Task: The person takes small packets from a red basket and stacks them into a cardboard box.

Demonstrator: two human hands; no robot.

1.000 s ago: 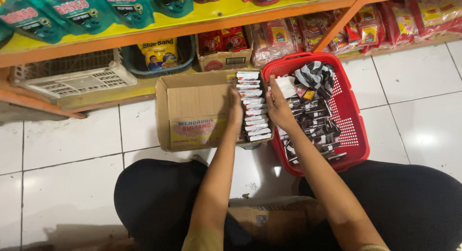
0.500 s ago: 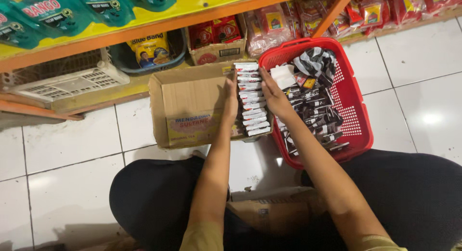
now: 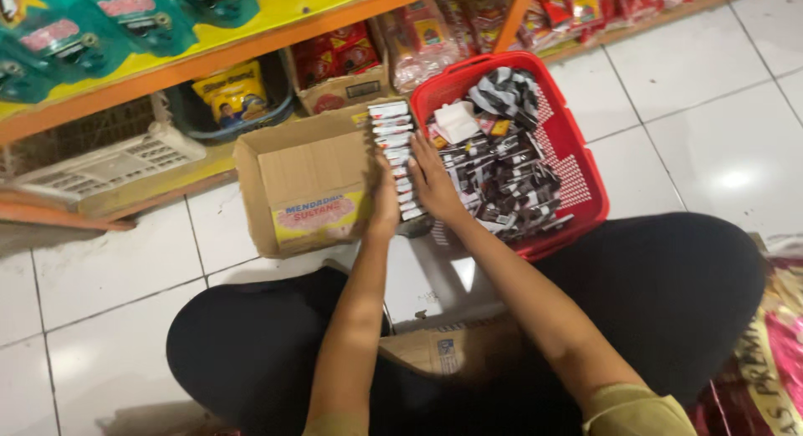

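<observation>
Since before, our left hand [image 3: 386, 203] and right hand [image 3: 432, 178] slid nearer along the packet row [image 3: 396, 156] in the cardboard box [image 3: 293, 172], flat open palms pressing both sides.

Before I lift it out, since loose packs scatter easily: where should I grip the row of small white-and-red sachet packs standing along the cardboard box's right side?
Squeeze the row of small white-and-red sachet packs from its two long flanks, coming from above, as the left hand and right hand do now. The packs stand edge-up and unbound, so probably only sideways pressure holds them together.
</observation>
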